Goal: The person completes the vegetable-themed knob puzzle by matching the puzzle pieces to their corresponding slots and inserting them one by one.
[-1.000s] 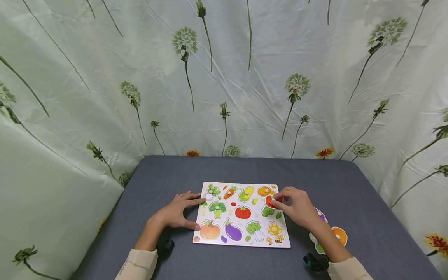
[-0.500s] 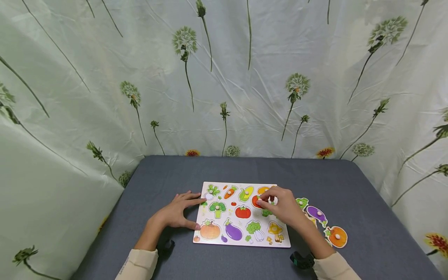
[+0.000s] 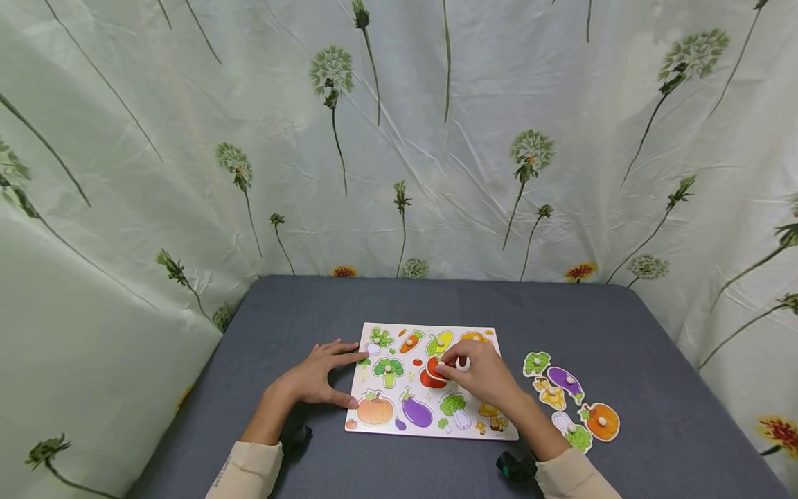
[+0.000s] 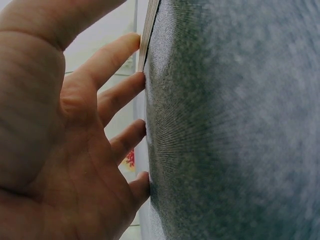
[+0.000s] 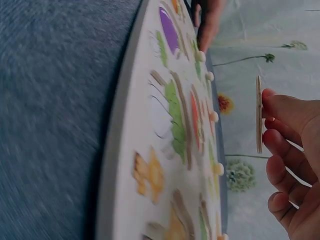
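Observation:
My right hand pinches a wooden tomato puzzle piece by its middle. The piece is held over the printed tomato space of the white vegetable puzzle board. In the right wrist view the tomato piece shows edge-on between thumb and fingers, apart from the board. My left hand rests with spread fingers at the board's left edge. Its thumb touches near the pumpkin picture, and a forefinger lies by the turnip piece. Knobbed pieces such as the broccoli and carrot sit in the board.
Several loose pieces lie on the grey tabletop right of the board: a purple eggplant, an orange pumpkin, a bok choy, a mushroom and a green leafy piece. A floral curtain hangs behind.
My right hand has carried the tomato piece leftward across the board, from its right edge to over the tomato picture. The loose pieces it covered are now visible. My left hand stays put.

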A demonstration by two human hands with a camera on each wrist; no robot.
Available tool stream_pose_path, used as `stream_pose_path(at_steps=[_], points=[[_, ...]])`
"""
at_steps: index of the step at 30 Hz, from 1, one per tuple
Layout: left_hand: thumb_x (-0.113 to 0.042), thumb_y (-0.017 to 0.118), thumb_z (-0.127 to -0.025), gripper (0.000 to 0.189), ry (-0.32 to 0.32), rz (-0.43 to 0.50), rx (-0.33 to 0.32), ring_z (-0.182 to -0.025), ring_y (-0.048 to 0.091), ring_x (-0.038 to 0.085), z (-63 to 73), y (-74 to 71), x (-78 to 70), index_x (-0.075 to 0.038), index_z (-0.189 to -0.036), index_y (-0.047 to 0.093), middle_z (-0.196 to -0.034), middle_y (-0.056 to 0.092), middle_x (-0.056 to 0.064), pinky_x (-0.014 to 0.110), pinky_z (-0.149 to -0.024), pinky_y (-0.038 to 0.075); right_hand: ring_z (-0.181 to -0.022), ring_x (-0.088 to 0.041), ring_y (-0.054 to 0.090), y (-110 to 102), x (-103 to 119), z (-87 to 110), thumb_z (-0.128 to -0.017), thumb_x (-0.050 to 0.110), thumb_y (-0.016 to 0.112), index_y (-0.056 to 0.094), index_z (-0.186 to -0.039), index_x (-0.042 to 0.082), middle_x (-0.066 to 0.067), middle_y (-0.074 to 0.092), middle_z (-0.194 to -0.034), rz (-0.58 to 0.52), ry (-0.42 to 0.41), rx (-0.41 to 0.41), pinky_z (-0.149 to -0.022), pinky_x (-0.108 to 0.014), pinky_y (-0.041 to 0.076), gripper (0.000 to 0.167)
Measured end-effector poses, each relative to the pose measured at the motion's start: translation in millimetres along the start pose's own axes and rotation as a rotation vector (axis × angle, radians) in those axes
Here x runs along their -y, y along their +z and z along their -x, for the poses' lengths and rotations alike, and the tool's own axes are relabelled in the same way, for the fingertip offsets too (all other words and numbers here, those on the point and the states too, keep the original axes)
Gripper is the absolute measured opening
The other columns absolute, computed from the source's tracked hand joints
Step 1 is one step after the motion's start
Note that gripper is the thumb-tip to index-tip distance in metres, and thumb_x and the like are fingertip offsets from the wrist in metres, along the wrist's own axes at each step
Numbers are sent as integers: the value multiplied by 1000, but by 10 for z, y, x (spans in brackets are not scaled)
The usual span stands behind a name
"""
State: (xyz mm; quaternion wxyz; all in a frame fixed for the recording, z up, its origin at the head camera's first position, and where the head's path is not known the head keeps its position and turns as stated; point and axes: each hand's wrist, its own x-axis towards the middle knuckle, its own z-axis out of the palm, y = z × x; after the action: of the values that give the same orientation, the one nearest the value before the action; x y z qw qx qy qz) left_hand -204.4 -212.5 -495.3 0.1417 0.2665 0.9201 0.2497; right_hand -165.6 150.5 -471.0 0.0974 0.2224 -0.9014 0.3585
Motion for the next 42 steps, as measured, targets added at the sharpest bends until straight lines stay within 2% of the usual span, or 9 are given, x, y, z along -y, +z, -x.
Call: stream_pose_path(at_steps=[13,20,33,42], points=[[-60,85,-74,92,-4,-4,7,-158,18,44,-3,-1,-8,-30,-153,51,-166,37,7,71,-124,5,-68,-3,50,250,-33,-28,-84,19,86,78,-84,21,14,63,-74,-3,68,23,-61,-20,44,9],[-58,85,-74,92,6,-3,8,-157,18,45,3,-23,-21,-28,-154,50,-166,37,10,73,-123,5,-64,-2,48,348,-68,-18,-84,22,87,77,-83,22,15,60,-73,26,103,38,-59,-19,43,10],[-59,85,-73,92,-7,-13,7,-158,18,44,0,-44,-26,-29,-154,51,-166,38,9,71,-124,5,-66,-1,49,393,-81,-41,-83,22,88,78,-84,21,14,64,-77,90,110,28,-61,-19,44,10],[-58,85,-74,93,1,-9,14,-157,18,46,3,-47,-29,-27,-154,50,-166,37,11,73,-123,6,-69,-4,50,395,-49,-15,-83,24,88,77,-86,20,12,65,-80,60,154,40,-64,-21,45,12]])
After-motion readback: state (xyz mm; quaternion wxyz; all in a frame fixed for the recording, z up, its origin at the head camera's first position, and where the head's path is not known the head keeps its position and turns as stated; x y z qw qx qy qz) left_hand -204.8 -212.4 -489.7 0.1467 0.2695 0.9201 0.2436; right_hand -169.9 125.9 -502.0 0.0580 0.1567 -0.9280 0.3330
